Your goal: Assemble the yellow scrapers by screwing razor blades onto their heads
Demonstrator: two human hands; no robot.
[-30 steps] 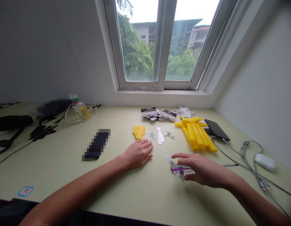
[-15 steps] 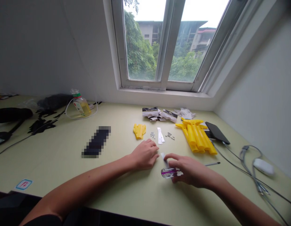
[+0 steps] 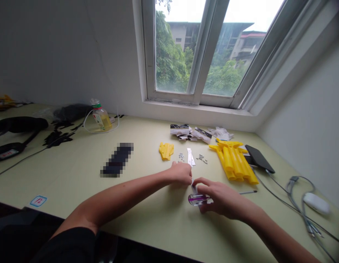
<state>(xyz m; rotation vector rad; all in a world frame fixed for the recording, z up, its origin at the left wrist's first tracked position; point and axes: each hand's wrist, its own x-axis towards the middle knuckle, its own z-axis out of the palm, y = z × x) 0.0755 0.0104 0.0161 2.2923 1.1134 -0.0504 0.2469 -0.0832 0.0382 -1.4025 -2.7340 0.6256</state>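
My right hand (image 3: 217, 200) is curled round a screwdriver (image 3: 196, 199) with a clear, purple-cored handle; its thin shaft comes out beyond the wrist side. The index finger of that hand also reaches a narrow metal strip (image 3: 194, 187). My left hand (image 3: 182, 173) pinches the far end of this strip, its fingertips partly hidden. Just beyond lie more pale metal strips (image 3: 189, 156) with holes, between a small heap of nuts (image 3: 181, 156) and a scatter of screws (image 3: 202, 159). Flat yellow plastic pieces (image 3: 166, 151) sit to the left of the nuts.
Yellow tubular handles (image 3: 236, 160) are piled at the right, beside a black phone (image 3: 259, 158) with cables and a white case (image 3: 316, 203). Torn packaging (image 3: 183, 130) lies near the window. A bottle (image 3: 102, 118) and a pixelated dark object (image 3: 117, 160) are on the left.
My left hand has moved right and closed on the end of the metal strip. The right hand stays nearly in place with the screwdriver. The camera view has turned slightly left.
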